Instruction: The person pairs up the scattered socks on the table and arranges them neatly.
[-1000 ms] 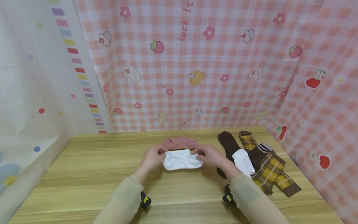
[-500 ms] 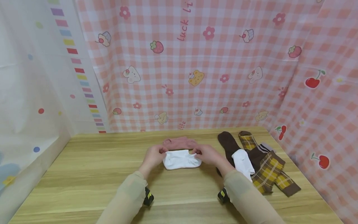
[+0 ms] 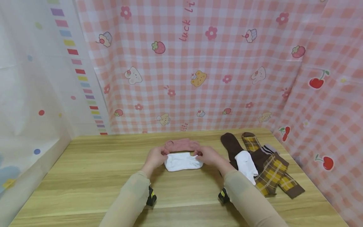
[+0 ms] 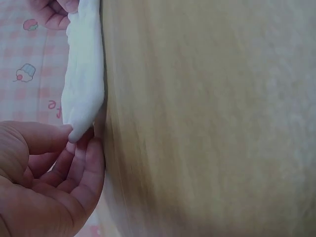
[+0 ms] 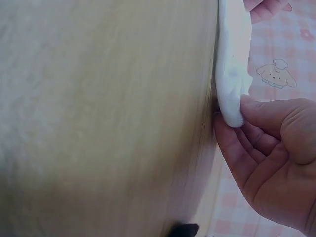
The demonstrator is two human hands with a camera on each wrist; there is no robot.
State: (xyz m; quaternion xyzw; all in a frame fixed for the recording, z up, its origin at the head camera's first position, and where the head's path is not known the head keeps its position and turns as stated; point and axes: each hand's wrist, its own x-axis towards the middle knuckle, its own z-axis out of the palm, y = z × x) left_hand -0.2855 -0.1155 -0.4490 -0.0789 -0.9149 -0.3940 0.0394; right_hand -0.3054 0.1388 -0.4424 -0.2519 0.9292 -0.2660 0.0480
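Stretched sideways between both hands is a short white ankle sock (image 3: 182,162), low over the wooden table in the head view. My left hand (image 3: 155,158) pinches its left end between thumb and fingers; the left wrist view shows the thumb on the white fabric (image 4: 83,74). At the other end my right hand (image 3: 209,156) pinches the sock beside its opening, and in the right wrist view the thumb and fingertips grip the tip of the cloth (image 5: 232,74). Just behind the white sock lies a folded pink sock (image 3: 182,145), partly covered by the hands.
To the right is a loose pile: a dark brown sock (image 3: 232,145), another white sock (image 3: 246,164), yellow-and-brown plaid socks (image 3: 273,171) and a grey striped cuff (image 3: 270,149). The wooden table (image 3: 99,176) ends at a pink checked cloth (image 3: 181,94) behind.
Both hands still hold the white sock and have lowered it slightly. The forearms have drawn a little closer together. The pink sock and the pile stay in place.
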